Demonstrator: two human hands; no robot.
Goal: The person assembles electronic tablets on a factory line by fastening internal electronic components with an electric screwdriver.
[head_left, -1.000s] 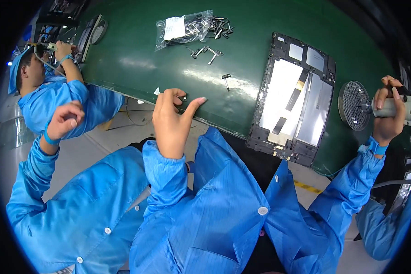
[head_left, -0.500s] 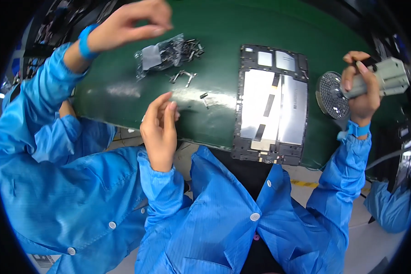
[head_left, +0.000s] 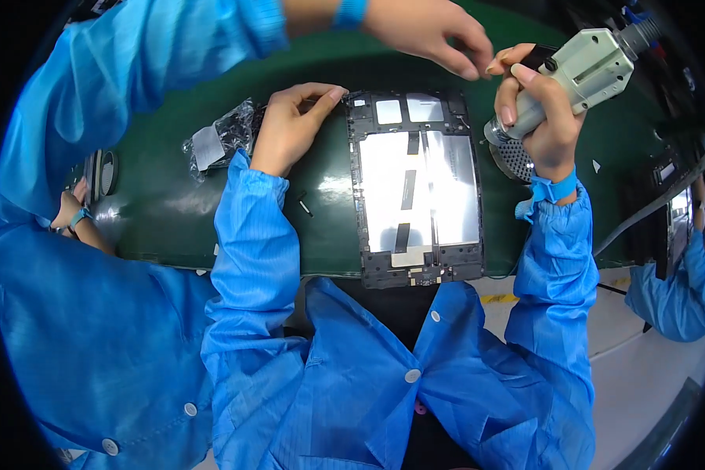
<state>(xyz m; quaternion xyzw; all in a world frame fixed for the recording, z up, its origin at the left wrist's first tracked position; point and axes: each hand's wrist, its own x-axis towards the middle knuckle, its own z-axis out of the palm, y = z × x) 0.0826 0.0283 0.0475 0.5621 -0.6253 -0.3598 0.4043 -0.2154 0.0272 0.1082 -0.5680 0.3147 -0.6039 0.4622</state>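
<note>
My right hand (head_left: 544, 110) is wrapped round a pale grey heat gun (head_left: 587, 70), its nozzle pointing down-left near the tablet's upper right side. Under the nozzle is a round perforated metal piece (head_left: 514, 159); I cannot tell whether it is attached. An opened tablet (head_left: 468, 262) lies before me, its silver inner plates and black strips showing. At its upper left corner, my left hand (head_left: 290, 125) has thumb and forefinger pinched together. What lies between those fingertips, the tablet's edge or something small, cannot be made out.
A co-worker's hand (head_left: 431, 31) reaches across the far side, close to my right fingers. Left of my left hand lies a clear plastic bag (head_left: 219, 145) with dark parts. A small dark part (head_left: 305, 205) lies on the green table (head_left: 164, 227). A grey hose (head_left: 650, 200) curves at right.
My left hand has moved forward to the tablet's corner and closed into a pinch. The heat gun has been raised and tilted. The co-worker's hand has swung right across the far side. The view has shifted.
</note>
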